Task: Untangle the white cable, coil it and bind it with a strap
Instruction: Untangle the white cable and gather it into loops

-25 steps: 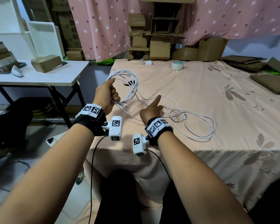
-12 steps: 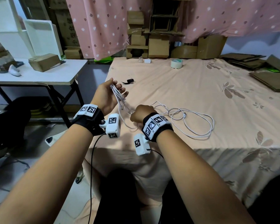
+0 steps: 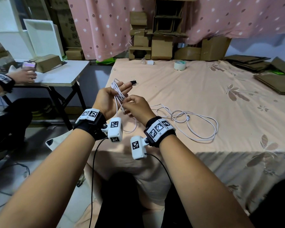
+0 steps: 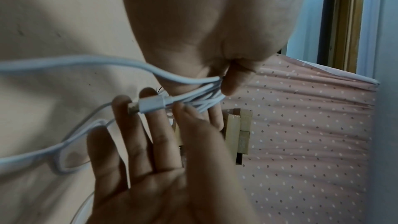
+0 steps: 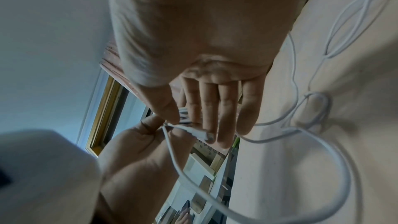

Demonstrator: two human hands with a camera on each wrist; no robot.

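Several loops of the white cable (image 3: pixel 116 89) lie across the palm of my left hand (image 3: pixel 113 97), whose fingers point away while the thumb (image 4: pixel 234 81) presses the strands. My right hand (image 3: pixel 130 102) meets it and pinches the cable end, so the USB plug (image 4: pixel 150 106) lies across its straight fingers (image 5: pixel 213 117) under the thumb. The rest of the cable (image 3: pixel 196 127) trails in loose loops on the peach bedsheet (image 3: pixel 204 96) to the right. A small black strap (image 3: pixel 133 82) lies on the sheet just beyond my left fingertips.
A tape roll (image 3: pixel 180 65) and a white charger (image 3: pixel 150 62) sit at the bed's far end before stacked cardboard boxes (image 3: pixel 161 46). Flattened cardboard (image 3: pixel 276 81) lies far right. On the white table (image 3: pixel 62 74) at the left, another person's hand (image 3: pixel 25 75) holds a phone.
My right hand left the bed, where it was pointing, and rose to the left hand to pinch the cable end. The left hand's fingers opened out under the loops. Another person's hand appeared at left.
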